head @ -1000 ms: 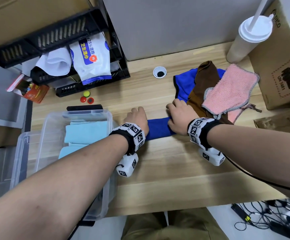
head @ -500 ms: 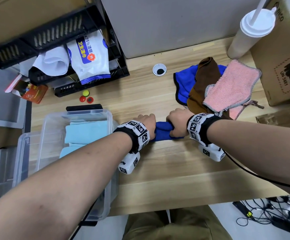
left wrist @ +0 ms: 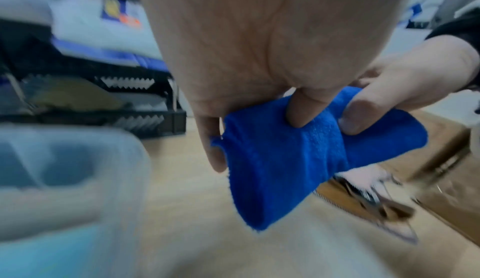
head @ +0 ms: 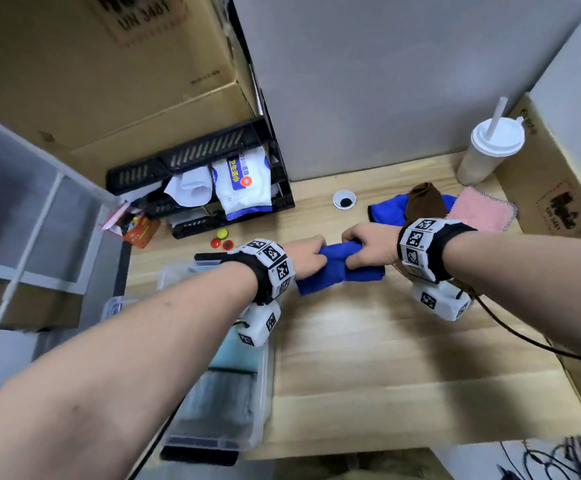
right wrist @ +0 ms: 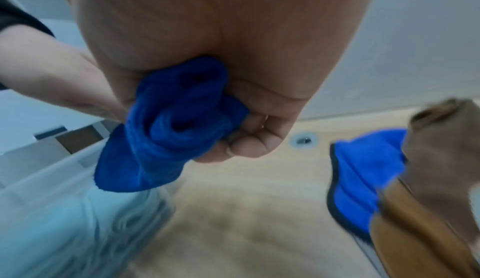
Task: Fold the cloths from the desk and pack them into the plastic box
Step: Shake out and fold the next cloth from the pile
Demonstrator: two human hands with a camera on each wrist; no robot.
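A folded dark blue cloth (head: 337, 268) hangs just above the wooden desk (head: 386, 341), gripped at its top edge by both hands. My left hand (head: 308, 254) curls its fingers round the cloth's left end (left wrist: 272, 159). My right hand (head: 365, 249) clutches the bunched right end (right wrist: 171, 130). The clear plastic box (head: 254, 403) stands at the desk's left edge, under my left forearm, with light blue folded cloths (right wrist: 52, 231) inside. A second blue cloth (head: 389, 211), a brown cloth (head: 424, 202) and a pink cloth (head: 479, 214) lie piled at the back right.
A black rack (head: 199, 161) with wipes packets stands at the back left, with three small coloured caps (head: 221, 239) in front of it. A lidded white cup with a straw (head: 486, 150) and a cardboard box (head: 559, 188) stand at the back right. A cable (head: 524, 337) trails off my right wrist.
Both hands have closed on the folded dark blue cloth and lifted it off the desk, drawing closer together. The head view has tilted upward.
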